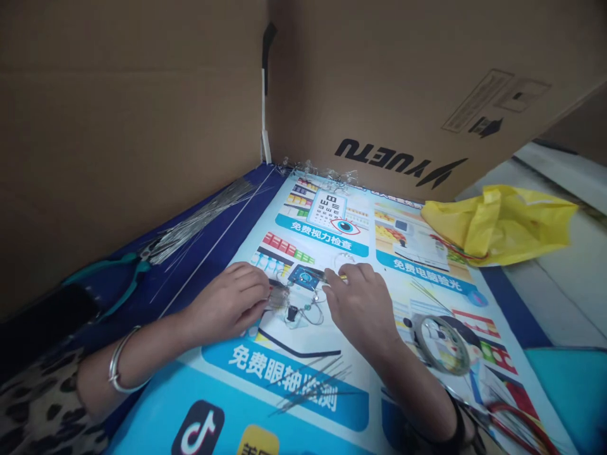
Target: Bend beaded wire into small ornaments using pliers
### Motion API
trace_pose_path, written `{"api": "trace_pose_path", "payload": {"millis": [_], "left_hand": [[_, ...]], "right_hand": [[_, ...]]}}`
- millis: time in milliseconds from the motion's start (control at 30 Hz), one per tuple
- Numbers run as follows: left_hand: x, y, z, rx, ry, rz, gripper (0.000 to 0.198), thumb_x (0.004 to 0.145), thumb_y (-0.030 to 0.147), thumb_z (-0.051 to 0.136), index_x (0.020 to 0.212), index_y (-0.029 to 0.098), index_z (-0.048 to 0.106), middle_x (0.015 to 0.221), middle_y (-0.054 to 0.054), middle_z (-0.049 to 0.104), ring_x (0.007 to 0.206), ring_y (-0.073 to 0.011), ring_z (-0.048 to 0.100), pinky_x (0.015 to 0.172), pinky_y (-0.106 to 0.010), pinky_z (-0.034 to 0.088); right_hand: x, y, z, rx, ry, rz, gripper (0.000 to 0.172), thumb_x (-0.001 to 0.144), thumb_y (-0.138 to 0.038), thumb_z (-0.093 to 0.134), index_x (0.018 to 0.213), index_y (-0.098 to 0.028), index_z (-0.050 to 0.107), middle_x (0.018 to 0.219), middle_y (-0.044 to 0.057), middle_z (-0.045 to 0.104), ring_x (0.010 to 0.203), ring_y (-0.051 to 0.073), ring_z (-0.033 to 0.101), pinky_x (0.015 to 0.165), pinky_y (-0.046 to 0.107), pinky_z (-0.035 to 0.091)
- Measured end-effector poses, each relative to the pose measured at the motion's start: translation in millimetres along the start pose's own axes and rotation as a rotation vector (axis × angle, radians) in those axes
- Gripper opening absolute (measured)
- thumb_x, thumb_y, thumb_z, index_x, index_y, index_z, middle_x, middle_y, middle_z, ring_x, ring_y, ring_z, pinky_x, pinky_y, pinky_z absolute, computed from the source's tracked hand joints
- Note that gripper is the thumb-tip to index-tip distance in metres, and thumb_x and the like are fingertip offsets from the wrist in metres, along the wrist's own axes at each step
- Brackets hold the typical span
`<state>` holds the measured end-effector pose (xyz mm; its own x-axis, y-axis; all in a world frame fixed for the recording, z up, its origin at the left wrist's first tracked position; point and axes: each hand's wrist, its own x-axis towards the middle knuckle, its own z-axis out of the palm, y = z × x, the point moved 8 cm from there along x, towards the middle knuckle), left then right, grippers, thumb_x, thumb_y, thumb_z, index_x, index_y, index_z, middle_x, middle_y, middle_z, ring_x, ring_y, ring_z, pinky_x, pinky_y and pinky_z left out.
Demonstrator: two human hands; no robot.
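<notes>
Both hands work low over a printed poster (152,404). My left hand (232,300) is closed, thumb and fingers pressed together, beside a small clear, shiny piece (279,296); what lies in the fingertips is too small to tell. Opposite it, my right hand (363,306) is bent in a pinch, with a thin, partly yellow thing at its fingertips that I cannot make out. Between them a thin wire loop with a small greenish bead (308,307) shows against the poster's print. Nearer me lie several loose short wires (313,385).
Cardboard walls (142,114) stand left and behind. Teal-handled pliers (126,284) and a bundle of long wires (203,218) lie left. Clear beaded wire pieces (332,177) sit at the back. On the right are a yellow bag (502,227), a tape roll (420,338) and red-handled scissors (516,423).
</notes>
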<state>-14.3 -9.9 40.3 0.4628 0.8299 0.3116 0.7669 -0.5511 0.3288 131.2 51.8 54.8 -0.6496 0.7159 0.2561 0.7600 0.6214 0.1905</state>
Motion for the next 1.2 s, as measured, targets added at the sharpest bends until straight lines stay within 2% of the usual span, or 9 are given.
{"api": "trace_pose_path", "payload": {"millis": [100,300,400,533,700,1000,1200], "left_hand": [[-1,-6,1.5,-0.004,-0.012,-0.029,0.017,0.082,0.01,0.043,0.091,0.015,0.057,0.096,-0.007,0.059,0.095,-0.0183,0.05,0.087,-0.035,0.038],[0,-5,14.7,0.022,-0.159,-0.024,0.028,0.076,0.004,0.044,0.096,0.017,0.058,0.1,-0.006,0.059,0.1,-0.02,0.048,0.091,-0.038,0.036],[1,-6,14.7,0.019,-0.154,-0.031,0.028,0.075,0.004,0.045,0.096,0.018,0.058,0.098,-0.005,0.059,0.098,-0.0201,0.05,0.088,-0.037,0.037],[0,-12,10.6,-0.014,-0.072,-0.046,0.025,0.075,0.004,0.044,0.091,0.017,0.059,0.092,-0.006,0.06,0.093,-0.0191,0.052,0.085,-0.036,0.039],[-1,-16,8.5,-0.029,-0.008,-0.046,0.025,0.078,0.005,0.041,0.091,0.017,0.06,0.096,-0.006,0.06,0.095,-0.0193,0.052,0.086,-0.036,0.039],[-1,-6,15.0,-0.018,-0.092,0.069,0.032,0.083,0.017,0.046,0.112,0.025,0.057,0.111,-0.008,0.056,0.104,-0.0222,0.049,0.09,-0.039,0.037],[0,1,16.5,-0.008,-0.113,0.104,0.029,0.086,0.019,0.043,0.112,0.023,0.055,0.116,-0.007,0.056,0.108,-0.0213,0.048,0.093,-0.038,0.035]], "right_hand": [[0,-7,5,-0.004,-0.017,-0.042,0.027,0.084,-0.023,0.046,0.108,-0.019,0.058,0.09,0.009,0.056,0.087,0.023,0.041,0.07,0.034,0.026],[-1,-6,11,-0.063,-0.025,-0.021,0.025,0.082,-0.019,0.047,0.104,-0.017,0.06,0.087,0.01,0.056,0.085,0.023,0.041,0.067,0.035,0.024],[-2,-2,8,-0.074,-0.032,-0.013,0.024,0.082,-0.02,0.048,0.102,-0.018,0.06,0.088,0.01,0.056,0.085,0.024,0.041,0.067,0.035,0.024],[2,-1,-1,-0.07,-0.002,-0.02,0.029,0.084,-0.023,0.046,0.11,-0.019,0.058,0.094,0.01,0.056,0.089,0.025,0.041,0.07,0.035,0.026],[13,-15,1,-0.023,-0.019,-0.068,0.028,0.083,-0.022,0.047,0.109,-0.02,0.058,0.09,0.01,0.056,0.087,0.024,0.041,0.07,0.035,0.026],[20,-25,9,-0.024,-0.04,-0.078,0.028,0.081,-0.019,0.049,0.107,-0.019,0.058,0.088,0.009,0.054,0.087,0.023,0.039,0.069,0.034,0.025],[18,-23,10,-0.043,-0.037,-0.049,0.024,0.081,-0.02,0.048,0.103,-0.019,0.059,0.087,0.009,0.054,0.086,0.023,0.038,0.068,0.034,0.024]]}}
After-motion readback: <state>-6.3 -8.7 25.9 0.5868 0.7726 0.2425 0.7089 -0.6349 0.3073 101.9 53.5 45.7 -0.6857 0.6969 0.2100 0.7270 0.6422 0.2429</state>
